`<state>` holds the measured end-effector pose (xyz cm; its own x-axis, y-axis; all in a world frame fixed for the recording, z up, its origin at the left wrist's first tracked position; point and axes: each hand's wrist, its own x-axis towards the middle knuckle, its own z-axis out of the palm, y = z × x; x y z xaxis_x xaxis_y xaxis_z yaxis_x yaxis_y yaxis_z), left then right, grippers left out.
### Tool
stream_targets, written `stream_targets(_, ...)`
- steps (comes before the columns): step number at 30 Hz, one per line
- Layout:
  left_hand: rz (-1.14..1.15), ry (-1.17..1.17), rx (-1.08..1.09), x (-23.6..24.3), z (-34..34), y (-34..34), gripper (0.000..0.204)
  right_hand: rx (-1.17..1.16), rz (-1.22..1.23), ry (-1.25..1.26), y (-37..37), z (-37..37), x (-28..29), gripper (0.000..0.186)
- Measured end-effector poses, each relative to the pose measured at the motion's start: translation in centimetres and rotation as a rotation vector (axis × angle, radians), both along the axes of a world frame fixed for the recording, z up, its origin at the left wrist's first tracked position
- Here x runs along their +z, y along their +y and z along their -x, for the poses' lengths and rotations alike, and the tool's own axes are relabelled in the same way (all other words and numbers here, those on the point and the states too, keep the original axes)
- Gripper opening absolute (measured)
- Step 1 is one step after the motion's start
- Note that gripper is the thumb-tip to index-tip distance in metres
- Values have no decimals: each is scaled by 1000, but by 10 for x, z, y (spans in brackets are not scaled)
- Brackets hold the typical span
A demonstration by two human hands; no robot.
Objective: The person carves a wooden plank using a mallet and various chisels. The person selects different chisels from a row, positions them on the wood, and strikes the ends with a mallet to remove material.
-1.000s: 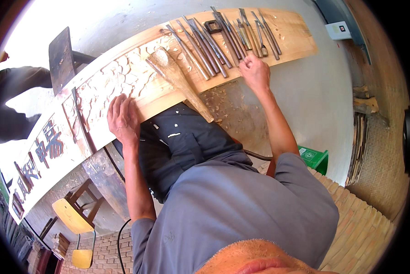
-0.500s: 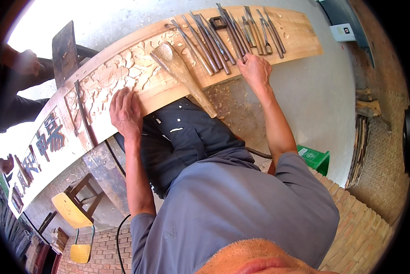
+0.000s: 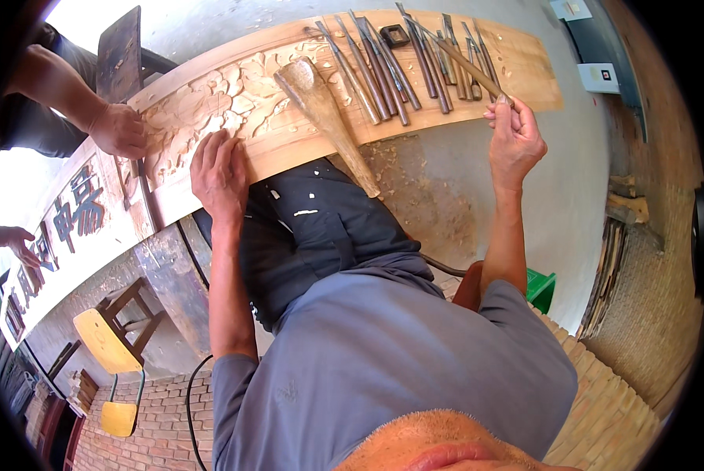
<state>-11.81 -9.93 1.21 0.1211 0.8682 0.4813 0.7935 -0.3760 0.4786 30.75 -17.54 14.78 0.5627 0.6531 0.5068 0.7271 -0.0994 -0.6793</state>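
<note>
A long wooden board [image 3: 289, 161] with carved leaf and flower relief lies across in front of me. My left hand [image 3: 220, 174] rests on its near edge, fingers lying loosely bent over the carving, holding nothing. At the right, my right hand [image 3: 515, 141] pinches the handle end of a carving chisel [image 3: 470, 66], whose blade slants up and left over the row of tools. Beside that row lies a wooden mallet [image 3: 320, 118], club-shaped, its narrow handle sticking out past the near edge. Several other chisels [image 3: 377, 78] lie side by side on the board.
At the left, another person's hand [image 3: 118, 130] is at a dark flat bar [image 3: 145, 196] across the board; a second hand [image 3: 13, 239] is lower. A square dark block [image 3: 393, 35] lies among the chisels. A yellow chair [image 3: 107, 341] stands lower left, a green bin [image 3: 540, 289] at right.
My right hand has lifted a chisel from the row and moved right with it. The other person's hand has come onto the board. My left hand stays on the board.
</note>
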Motion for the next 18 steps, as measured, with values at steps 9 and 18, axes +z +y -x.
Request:
stream_targets(9, -12, -12, 11, 0, 7, 0, 12, 51, 198, -100, 23, 1, 15, 23)
stream_targets(18, -46, -51, -4, -6, 2, 1, 21, 171, 138, -204, 95, -7, 35, 27)
